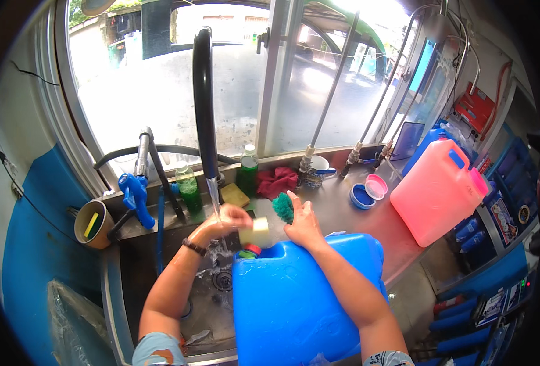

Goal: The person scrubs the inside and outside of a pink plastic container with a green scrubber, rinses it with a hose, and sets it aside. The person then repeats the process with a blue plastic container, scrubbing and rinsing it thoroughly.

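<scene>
Water runs from the tall black faucet [204,91] onto my left hand [228,221], which is bent over the sink and smeared by motion. Close by its fingertips is a pale yellow sponge [257,232]; whether the fingers grip it, I cannot tell. My right hand [304,226] is closed on a green bristly scrubber [283,208], above the top of a large blue jug [294,305]. The jug lies partly over the sink [212,311], wet on its surface. Something red and green [251,251] shows at its upper left corner, partly hidden.
A pink jug [434,189] stands on the steel counter at right, near blue and pink caps [362,196]. Along the window are green bottles [248,168], a dark red cloth [277,182] and a white cup [318,168]. A blue-handled tap [137,198] and a brown bucket [92,224] are at left.
</scene>
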`<state>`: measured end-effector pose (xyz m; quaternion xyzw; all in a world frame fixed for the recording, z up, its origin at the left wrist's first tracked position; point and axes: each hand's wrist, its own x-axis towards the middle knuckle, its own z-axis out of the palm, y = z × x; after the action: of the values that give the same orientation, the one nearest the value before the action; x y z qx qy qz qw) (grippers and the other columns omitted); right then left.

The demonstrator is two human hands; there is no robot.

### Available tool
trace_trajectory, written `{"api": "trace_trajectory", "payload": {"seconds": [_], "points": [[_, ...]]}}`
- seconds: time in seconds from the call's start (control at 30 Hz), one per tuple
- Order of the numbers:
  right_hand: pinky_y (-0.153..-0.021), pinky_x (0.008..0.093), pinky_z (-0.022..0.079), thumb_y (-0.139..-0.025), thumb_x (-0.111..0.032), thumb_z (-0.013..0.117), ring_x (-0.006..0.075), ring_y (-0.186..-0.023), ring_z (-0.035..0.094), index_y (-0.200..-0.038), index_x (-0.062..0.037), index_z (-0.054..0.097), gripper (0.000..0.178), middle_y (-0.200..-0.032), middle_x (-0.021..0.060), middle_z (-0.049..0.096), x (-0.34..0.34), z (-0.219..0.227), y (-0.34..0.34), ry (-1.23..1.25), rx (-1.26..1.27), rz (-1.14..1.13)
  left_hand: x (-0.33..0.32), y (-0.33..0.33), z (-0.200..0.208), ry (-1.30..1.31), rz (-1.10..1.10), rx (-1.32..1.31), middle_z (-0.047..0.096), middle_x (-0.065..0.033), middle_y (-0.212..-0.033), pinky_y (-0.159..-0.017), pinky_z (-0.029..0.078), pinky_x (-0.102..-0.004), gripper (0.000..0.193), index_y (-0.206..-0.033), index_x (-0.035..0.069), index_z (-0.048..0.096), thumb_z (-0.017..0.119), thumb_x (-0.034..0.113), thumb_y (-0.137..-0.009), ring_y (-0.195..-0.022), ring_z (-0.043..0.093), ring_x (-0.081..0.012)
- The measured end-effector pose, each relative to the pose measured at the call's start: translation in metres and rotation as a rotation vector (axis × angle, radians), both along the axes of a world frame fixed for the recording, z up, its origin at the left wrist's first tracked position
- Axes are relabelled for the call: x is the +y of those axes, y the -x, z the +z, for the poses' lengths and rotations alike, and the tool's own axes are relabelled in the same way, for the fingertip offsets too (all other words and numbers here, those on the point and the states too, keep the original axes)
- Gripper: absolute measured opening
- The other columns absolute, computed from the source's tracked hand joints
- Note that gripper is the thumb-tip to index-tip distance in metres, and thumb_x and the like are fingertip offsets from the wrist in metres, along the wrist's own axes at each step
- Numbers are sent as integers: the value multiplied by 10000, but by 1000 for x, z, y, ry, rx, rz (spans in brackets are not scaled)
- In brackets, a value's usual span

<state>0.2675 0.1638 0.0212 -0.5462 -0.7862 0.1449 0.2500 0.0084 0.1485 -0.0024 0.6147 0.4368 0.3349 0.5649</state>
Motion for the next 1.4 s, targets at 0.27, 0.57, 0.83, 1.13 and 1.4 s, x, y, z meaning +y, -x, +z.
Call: {"api": "trace_trajectory", "payload": {"seconds": [0.27,0.57,0.83,1.13,1.4], "points": [[-900,526,470,-685,-88,678,496,-1010,551,-1478,-252,281,901,-1101,285,468,-15,1,63,12,4,176,-49,37,6,323,-213,324,673,-40,-1085,-810,537,-298,364,-1256,71,598,506,302,-989,-915,647,-150],[-891,523,469,-675,-42,659,497,-1016,545,-1468,-282,301,903,-1109,263,462,-23,6,79,33,-22,316,-64,11,30,97,-329,876,656,-158,-1202,-936,471,-367,480,-1214,82,667,469,447,-975,-1111,618,-247],[-896,511,475,-669,-72,691,478,-1007,557,-1476,-254,293,917,-1089,249,475,-21,8,81,76,-16,345,-77,37,20,508,-354,-97,626,-103,-1227,-969,448,-317,483,-1293,46,589,647,313,-895,-1111,580,-173],[-908,498,467,-671,-35,658,466,-1018,538,-1463,-263,313,894,-1078,237,462,-10,-5,90,71,4,363,-80,1,1,187,245,666,715,-111,-861,-763,553,-364,297,-1057,24,705,623,233,-864,-756,689,-234],[-898,504,467,-661,-23,654,463,-1015,537,-1450,-289,319,898,-1067,231,457,-7,-3,97,95,-19,340,-80,41,-18,417,123,-148,647,-116,-1126,-815,531,-310,542,-1289,-14,548,616,392,-936,-954,651,-189]]}}
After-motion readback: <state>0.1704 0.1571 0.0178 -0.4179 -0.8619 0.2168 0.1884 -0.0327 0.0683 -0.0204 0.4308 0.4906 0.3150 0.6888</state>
